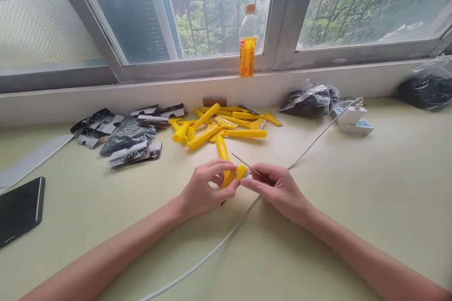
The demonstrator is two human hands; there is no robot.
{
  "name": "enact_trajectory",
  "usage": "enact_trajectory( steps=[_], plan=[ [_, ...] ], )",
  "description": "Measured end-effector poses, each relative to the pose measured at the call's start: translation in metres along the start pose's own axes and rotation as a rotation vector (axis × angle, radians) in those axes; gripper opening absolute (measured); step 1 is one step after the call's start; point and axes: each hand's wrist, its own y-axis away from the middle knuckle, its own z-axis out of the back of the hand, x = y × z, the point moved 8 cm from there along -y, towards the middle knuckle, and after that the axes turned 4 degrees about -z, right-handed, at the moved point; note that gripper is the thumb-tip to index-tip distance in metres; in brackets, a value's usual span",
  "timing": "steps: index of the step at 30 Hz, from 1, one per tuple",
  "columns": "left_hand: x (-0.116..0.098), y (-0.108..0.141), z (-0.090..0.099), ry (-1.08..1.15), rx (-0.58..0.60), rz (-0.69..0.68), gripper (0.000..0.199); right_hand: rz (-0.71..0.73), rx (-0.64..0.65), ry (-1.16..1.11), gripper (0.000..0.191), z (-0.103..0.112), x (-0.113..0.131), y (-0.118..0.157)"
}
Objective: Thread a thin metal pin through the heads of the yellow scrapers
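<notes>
Near the middle of the table, my left hand (210, 181) grips a yellow scraper (222, 149) by its head, with the handle pointing toward the window. My right hand (277, 188) is closed around a thin metal tool (243, 162), whose narrow shaft sticks out to the upper left; its other end is hidden in the palm. The right fingertips touch the right edge of the scraper's head, beside a small whitish piece (246, 174). Behind both hands lies a pile of several yellow scrapers (247, 133).
A white cable (212, 252) crosses the table under my right hand to a power strip (355, 124). Black-and-white packets (130, 153) and a phone (23, 209) lie left. Plastic bags (310, 99) of dark items sit back right. A bottle (247, 51) stands on the sill.
</notes>
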Motion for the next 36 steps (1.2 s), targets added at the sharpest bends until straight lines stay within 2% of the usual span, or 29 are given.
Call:
enact_trajectory(
  steps=[6,10,13,19,23,29,36],
  plan=[
    [-0.004,0.000,0.000,0.054,0.048,-0.022,0.024,-0.034,-0.004,-0.002,0.032,-0.002,-0.001,0.003],
    [-0.012,0.003,-0.004,0.147,0.158,-0.094,0.037,-0.054,-0.038,-0.030,0.033,-0.001,-0.003,0.004],
    [-0.011,0.004,-0.007,0.194,0.179,-0.103,0.045,-0.053,-0.076,-0.060,0.034,0.002,-0.005,0.003],
    [0.006,0.005,-0.009,0.462,0.131,0.035,0.047,0.021,-0.102,0.016,0.032,0.003,-0.001,0.001],
    [0.008,-0.001,-0.005,0.626,0.071,0.108,0.041,0.063,-0.096,0.063,0.038,0.000,0.003,0.001],
    [0.007,-0.006,-0.004,0.700,0.090,0.168,0.037,0.057,-0.118,0.085,0.036,0.001,0.002,0.001],
    [0.024,-0.001,-0.010,0.772,0.163,0.333,0.041,0.020,-0.125,0.128,0.036,0.005,0.001,0.001]
  ],
)
